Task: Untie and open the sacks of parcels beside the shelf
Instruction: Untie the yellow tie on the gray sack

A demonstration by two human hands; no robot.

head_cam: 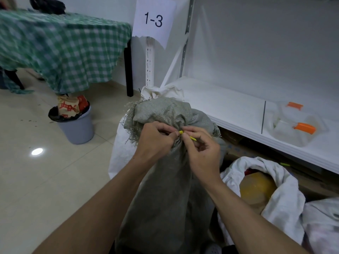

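A grey-green woven sack [165, 180] stands upright beside the shelf [229, 110], frayed neck cinched by a yellow tie [181, 132]. To its right a white sack [282, 195] sits open, a yellow parcel [256, 187] showing inside.

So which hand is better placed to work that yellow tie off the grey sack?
Probably the right hand: its fingertips pinch the tail of the yellow tie. The left hand grips the bunched neck of the grey sack beside the tie, so it seems better suited to steadying.

We have one head-worn camera. It faces forward and down, close above the grey sack [165, 189] beside the shelf [229, 107].
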